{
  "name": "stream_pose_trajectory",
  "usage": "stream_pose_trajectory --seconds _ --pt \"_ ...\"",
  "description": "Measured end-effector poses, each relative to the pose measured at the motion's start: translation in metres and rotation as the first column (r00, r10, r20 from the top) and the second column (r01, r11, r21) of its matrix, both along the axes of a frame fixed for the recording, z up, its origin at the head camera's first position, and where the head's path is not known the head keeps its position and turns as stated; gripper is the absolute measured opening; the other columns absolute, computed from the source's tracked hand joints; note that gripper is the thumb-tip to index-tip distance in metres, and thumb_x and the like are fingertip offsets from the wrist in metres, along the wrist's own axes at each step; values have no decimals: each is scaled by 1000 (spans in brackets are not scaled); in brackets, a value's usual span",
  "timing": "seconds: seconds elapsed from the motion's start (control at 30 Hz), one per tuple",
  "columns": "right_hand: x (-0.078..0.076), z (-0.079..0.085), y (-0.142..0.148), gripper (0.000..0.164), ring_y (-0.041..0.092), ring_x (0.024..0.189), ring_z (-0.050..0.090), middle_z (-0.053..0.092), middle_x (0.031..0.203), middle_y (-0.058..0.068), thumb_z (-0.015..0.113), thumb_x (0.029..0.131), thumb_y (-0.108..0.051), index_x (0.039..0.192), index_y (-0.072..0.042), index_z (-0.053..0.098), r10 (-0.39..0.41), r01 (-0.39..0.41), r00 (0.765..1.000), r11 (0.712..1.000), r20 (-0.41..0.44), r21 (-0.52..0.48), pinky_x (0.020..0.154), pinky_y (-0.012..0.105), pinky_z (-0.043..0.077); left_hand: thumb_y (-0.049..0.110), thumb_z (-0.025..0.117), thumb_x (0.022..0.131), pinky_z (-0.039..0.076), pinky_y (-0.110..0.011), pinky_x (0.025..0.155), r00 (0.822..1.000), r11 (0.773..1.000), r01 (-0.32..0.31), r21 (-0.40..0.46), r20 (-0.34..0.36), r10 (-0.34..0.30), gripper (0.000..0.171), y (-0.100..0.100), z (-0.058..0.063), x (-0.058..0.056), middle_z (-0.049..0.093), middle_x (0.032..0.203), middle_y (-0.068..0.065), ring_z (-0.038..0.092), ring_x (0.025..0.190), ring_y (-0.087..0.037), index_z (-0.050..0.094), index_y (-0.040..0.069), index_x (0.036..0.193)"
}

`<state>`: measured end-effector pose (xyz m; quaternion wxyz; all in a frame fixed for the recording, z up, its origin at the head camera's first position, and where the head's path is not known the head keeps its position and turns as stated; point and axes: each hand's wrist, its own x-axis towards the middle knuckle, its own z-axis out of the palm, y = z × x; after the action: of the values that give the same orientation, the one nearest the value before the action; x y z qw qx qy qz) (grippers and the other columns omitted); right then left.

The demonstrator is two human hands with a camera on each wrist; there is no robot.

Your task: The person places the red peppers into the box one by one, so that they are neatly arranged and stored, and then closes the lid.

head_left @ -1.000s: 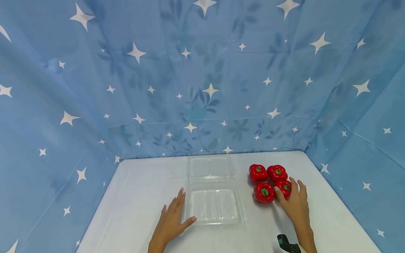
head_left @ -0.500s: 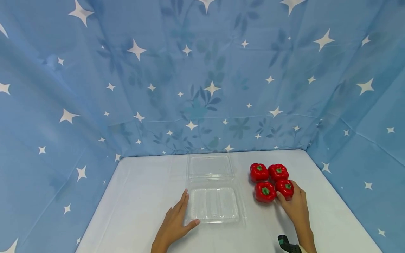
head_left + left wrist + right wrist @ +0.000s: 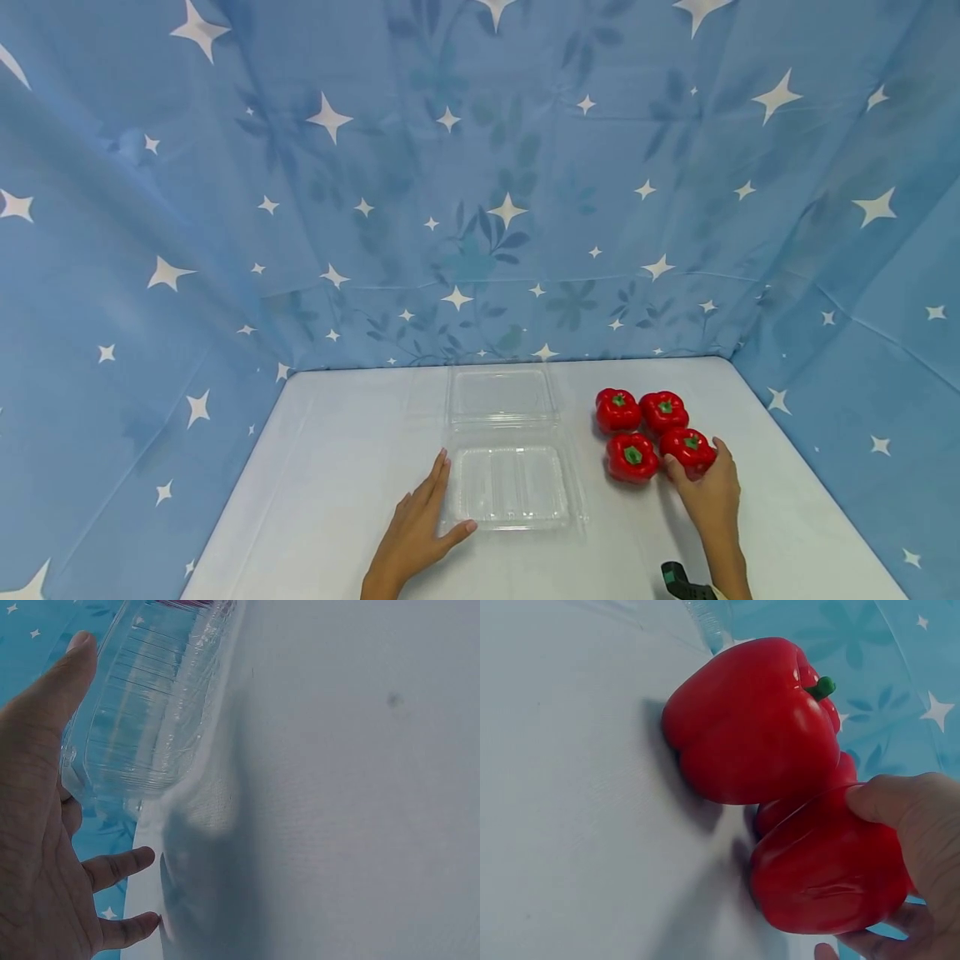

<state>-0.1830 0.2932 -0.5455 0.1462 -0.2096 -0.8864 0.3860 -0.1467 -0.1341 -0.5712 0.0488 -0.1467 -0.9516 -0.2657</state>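
My right hand (image 3: 708,492) grips a red bell pepper (image 3: 687,452), the near right one of a cluster of several. In the right wrist view the thumb lies on this pepper's upper side, with fingers curled beneath. Beside it sits another red bell pepper (image 3: 750,724) with a green stem. Two more stand behind, the left one (image 3: 618,410) and the right one (image 3: 664,412). My left hand (image 3: 412,529) has its fingers stretched out along the left side of a clear plastic clamshell container (image 3: 512,483). Its thumb points across the container's near left corner.
The container's lid (image 3: 501,394) lies folded back towards the far edge of the white table (image 3: 330,467). A blue curtain (image 3: 450,183) with white stars surrounds the table at the back and sides.
My right hand has closed round the near right pepper and tilted or shifted it slightly to the right. The left hand has moved a little right, against the container's side.
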Motion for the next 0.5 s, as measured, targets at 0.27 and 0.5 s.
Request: stream_pose_trajectory --seconds 0.27,0.5 --pt "2 -1 5 82 53 134 34 34 144 37 68 90 -24 148 11 22 -85 85 996 996 -23 -26 101 68 37 61 63 85 44 -61 100 999 1000 16 7 -44 -16 97 0 1 1 18 164 -3 41 141 -30 21 10 156" --pt "7 10 4 82 51 132 37 34 145 35 69 89 -22 149 8 21 -119 115 991 992 -63 -57 96 67 42 60 63 86 45 -60 100 999 1000 19 4 -51 -19 96 0 2 1 19 164 -3 41 141 -30 23 8 155"
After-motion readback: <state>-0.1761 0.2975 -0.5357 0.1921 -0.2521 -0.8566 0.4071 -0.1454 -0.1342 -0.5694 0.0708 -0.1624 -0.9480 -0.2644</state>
